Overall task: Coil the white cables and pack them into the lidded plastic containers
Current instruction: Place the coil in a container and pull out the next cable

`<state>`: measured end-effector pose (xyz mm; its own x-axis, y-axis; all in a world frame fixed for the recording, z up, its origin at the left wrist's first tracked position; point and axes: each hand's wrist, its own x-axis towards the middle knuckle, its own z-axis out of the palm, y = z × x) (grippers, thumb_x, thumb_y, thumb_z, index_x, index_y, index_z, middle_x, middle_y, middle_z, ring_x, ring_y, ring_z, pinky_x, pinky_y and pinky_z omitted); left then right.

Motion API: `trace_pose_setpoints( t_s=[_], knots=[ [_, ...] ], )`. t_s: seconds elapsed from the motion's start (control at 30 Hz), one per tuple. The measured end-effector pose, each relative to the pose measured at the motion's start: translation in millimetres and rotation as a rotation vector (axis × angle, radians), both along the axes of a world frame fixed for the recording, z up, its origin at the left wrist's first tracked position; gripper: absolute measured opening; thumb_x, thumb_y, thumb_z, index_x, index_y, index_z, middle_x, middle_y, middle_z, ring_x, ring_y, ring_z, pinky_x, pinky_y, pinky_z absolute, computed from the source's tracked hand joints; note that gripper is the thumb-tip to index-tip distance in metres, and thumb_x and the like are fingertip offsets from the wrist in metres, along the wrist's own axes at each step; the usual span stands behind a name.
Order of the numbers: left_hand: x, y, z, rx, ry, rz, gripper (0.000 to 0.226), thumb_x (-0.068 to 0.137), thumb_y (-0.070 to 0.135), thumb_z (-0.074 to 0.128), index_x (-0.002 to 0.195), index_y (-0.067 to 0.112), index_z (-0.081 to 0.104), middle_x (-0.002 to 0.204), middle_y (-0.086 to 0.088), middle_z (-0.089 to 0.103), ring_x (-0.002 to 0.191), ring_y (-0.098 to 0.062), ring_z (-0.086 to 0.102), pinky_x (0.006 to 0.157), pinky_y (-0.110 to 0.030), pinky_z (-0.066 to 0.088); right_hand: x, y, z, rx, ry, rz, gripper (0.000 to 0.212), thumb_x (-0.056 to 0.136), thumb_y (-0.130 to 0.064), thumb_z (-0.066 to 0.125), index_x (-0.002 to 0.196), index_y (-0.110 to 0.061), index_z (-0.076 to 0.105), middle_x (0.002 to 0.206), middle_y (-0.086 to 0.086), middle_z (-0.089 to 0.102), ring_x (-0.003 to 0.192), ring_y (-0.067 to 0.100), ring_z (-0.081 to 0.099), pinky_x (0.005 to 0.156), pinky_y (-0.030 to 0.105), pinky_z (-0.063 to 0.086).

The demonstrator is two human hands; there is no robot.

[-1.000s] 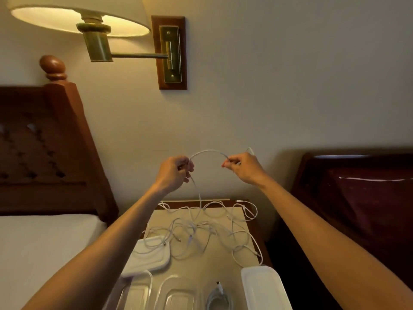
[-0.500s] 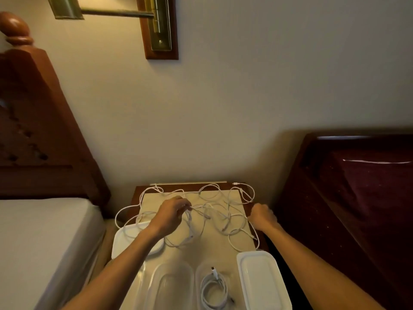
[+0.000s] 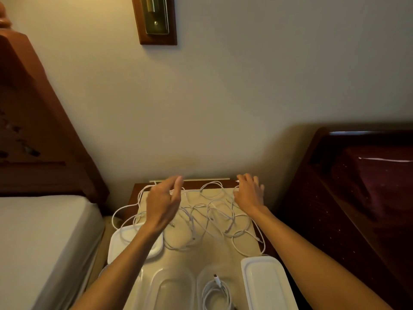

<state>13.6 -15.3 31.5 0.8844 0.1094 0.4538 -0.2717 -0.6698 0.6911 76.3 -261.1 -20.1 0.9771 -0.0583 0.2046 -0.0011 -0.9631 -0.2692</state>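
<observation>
Several white cables (image 3: 207, 218) lie tangled on the cream top of the nightstand (image 3: 248, 247). My left hand (image 3: 164, 203) hovers over the tangle's left side with its fingers stretched out and holds nothing. My right hand (image 3: 249, 194) is spread over the tangle's far right corner, beside a cable plug (image 3: 237, 181). At the near edge stand two clear containers: an empty one (image 3: 172, 289) and one (image 3: 202, 276) holding a coiled white cable (image 3: 215, 291). One white lid (image 3: 125, 240) lies at the left under a cable loop, another lid (image 3: 266, 283) at the right.
The nightstand stands against the wall between a white-sheeted bed (image 3: 44, 242) with a wooden headboard (image 3: 33, 130) on the left and a dark red bed (image 3: 368, 186) on the right. A cable loop (image 3: 116, 214) hangs over the nightstand's left edge. A lamp bracket (image 3: 156, 19) is fixed to the wall above.
Both hands came down from chest height, where they held a cable arc, to the table. The left hand let go of the cable and opened. The right hand moved to the far right corner.
</observation>
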Motion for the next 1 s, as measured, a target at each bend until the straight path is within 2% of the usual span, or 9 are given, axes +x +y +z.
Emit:
trace_pose_setpoints(
  t_s=[0.1,0.23,0.4,0.5,0.57,0.67,0.8,0.9,1.0],
  knots=[
    [35,16,-9,0.191,0.167,0.120,0.016,0.091,0.020,0.059,0.092,0.018,0.075,0.087,0.003,0.073,0.075,-0.016,0.065,0.059,-0.023,0.043,14,-5,-6,-0.070,0.170,-0.019,0.032,0.095,-0.025,0.058,0.126,-0.016,0.059,0.127,0.004,0.060,0.121,0.025,0.052,0.100,0.043,0.041],
    [75,30,-46,0.350,0.533,-0.018,0.025,0.085,0.005,0.057,0.101,0.013,0.075,0.105,-0.008,0.073,0.098,-0.027,0.067,0.082,-0.038,0.055,21,-9,-14,0.094,0.219,0.043,0.018,0.096,-0.017,0.057,0.105,-0.014,0.072,0.105,0.006,0.071,0.096,0.022,0.065,0.086,0.039,0.055],
    [101,22,-68,0.341,0.693,-0.134,0.028,0.093,0.025,0.057,0.115,0.013,0.069,0.116,-0.011,0.069,0.104,-0.029,0.066,0.087,-0.032,0.050,18,-5,-2,0.383,0.091,0.069,0.023,0.097,-0.024,0.052,0.091,-0.017,0.073,0.090,-0.002,0.071,0.081,0.014,0.064,0.076,0.041,0.058],
    [109,19,-69,0.353,0.656,-0.161,0.019,0.089,0.021,0.064,0.100,0.011,0.075,0.106,-0.008,0.073,0.102,-0.023,0.065,0.081,-0.025,0.045,17,-4,19,0.464,-0.052,0.101,0.022,0.097,-0.025,0.053,0.087,-0.018,0.072,0.080,-0.005,0.069,0.073,0.009,0.064,0.066,0.035,0.058],
    [109,19,-63,0.318,0.571,-0.162,0.022,0.086,0.021,0.069,0.105,0.009,0.073,0.108,-0.006,0.072,0.103,-0.020,0.065,0.080,-0.023,0.044,17,-3,33,0.508,-0.129,0.118,0.024,0.097,-0.026,0.053,0.083,-0.017,0.070,0.074,-0.004,0.067,0.066,0.007,0.060,0.059,0.032,0.053],
    [95,15,-41,0.266,0.485,-0.294,0.025,0.085,0.036,0.070,0.103,0.018,0.074,0.106,0.005,0.071,0.098,-0.014,0.066,0.081,-0.027,0.050,20,-2,52,0.541,-0.179,0.112,0.025,0.098,-0.026,0.052,0.081,-0.013,0.066,0.072,-0.001,0.063,0.062,0.007,0.051,0.057,0.034,0.047],
    [63,8,-14,0.466,0.684,-0.580,0.028,0.078,0.055,0.070,0.093,0.032,0.074,0.099,0.016,0.069,0.079,-0.002,0.061,0.063,-0.019,0.043,23,-1,47,0.452,0.038,0.143,0.025,0.099,-0.017,0.049,0.095,-0.007,0.072,0.092,0.005,0.069,0.078,0.010,0.060,0.070,0.028,0.052],
    [54,16,-14,0.586,0.658,-0.591,0.026,0.079,0.036,0.071,0.104,0.029,0.073,0.110,0.011,0.065,0.093,-0.006,0.059,0.070,-0.020,0.045,18,4,23,0.187,0.187,0.151,0.033,0.098,-0.013,0.044,0.127,-0.005,0.060,0.130,0.015,0.058,0.120,0.031,0.053,0.101,0.043,0.045],
    [52,24,-18,0.683,0.574,-0.586,0.023,0.082,0.023,0.069,0.105,0.024,0.074,0.112,0.008,0.067,0.091,-0.005,0.058,0.069,-0.017,0.044,0,22,9,0.025,0.053,0.289,0.043,0.094,-0.013,0.048,0.137,-0.013,0.054,0.144,0.008,0.045,0.134,0.027,0.036,0.111,0.044,0.034]
  ],
)
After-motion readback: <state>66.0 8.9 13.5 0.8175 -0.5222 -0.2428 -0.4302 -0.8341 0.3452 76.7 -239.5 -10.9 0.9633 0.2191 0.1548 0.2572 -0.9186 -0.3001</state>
